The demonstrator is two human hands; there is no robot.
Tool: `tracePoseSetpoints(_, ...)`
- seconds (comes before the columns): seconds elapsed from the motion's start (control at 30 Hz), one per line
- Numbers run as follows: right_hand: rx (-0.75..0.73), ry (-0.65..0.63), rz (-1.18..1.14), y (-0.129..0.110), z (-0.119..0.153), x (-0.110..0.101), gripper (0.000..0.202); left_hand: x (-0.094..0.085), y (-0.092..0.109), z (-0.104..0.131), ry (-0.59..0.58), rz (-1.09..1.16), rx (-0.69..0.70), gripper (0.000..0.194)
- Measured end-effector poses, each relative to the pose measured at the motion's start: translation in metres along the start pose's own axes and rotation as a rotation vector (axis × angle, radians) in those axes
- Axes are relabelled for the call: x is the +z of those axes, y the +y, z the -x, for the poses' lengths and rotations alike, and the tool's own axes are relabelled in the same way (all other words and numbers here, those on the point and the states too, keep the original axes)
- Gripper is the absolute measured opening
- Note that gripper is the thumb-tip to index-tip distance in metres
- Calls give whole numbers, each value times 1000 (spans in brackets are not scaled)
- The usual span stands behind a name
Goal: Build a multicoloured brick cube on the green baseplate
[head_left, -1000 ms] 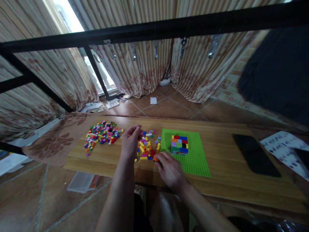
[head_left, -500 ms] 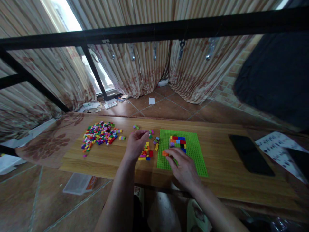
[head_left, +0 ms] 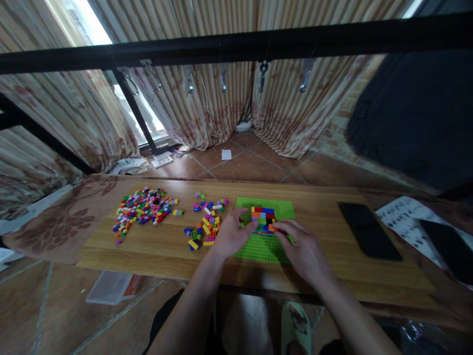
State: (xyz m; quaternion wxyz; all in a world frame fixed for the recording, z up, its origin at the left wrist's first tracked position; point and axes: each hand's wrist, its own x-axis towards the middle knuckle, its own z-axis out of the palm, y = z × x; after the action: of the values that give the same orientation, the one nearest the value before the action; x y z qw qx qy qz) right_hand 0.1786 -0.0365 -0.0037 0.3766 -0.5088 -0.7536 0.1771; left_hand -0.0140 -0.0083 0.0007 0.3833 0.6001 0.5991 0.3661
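Note:
On the green baseplate (head_left: 254,252) is a block of multicoloured bricks (head_left: 263,215), packed side by side. My right hand (head_left: 302,246) pinches an orange brick (head_left: 272,227) between thumb and fingers at the block's lower right corner. Whether that brick is pressed down on the studs, I cannot tell. At the block's left side is my left hand (head_left: 234,232), thumb and forefinger apart, with nothing visible between them. It covers part of the baseplate's left edge. Loose bricks (head_left: 207,228) lie just left of it on the wooden table (head_left: 155,251).
A large heap of small bricks (head_left: 142,209) is at the table's left. To the right are a black phone-like slab (head_left: 369,230) and a printed sheet (head_left: 401,214) under another dark device. A black metal bar (head_left: 229,52) crosses above. A clear plastic box (head_left: 109,287) lies on the floor.
My right hand has carried the orange brick from the block's lower left to its lower right corner. My left hand has left the loose bricks, moved right to the block and opened its fingers.

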Motion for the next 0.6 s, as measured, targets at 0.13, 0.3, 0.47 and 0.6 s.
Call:
tracePoseSetpoints(0.13, -15, 11, 14, 3, -2, 3, 17, 6, 2, -2, -35, -32, 8, 45)
tracePoseSetpoints(0.3, 1, 40, 37, 0, -2, 4, 16, 8, 6, -2, -31, -34, 18, 45)
tracePoseSetpoints(0.47, 63, 99, -1, -4, -1, -1, 15, 10, 9, 0, -17, -25, 12, 48)
tracePoseSetpoints(0.6, 271, 198, -76, 6, -1, -3, 25, 13, 6, -1, -44, -5, 24, 45)
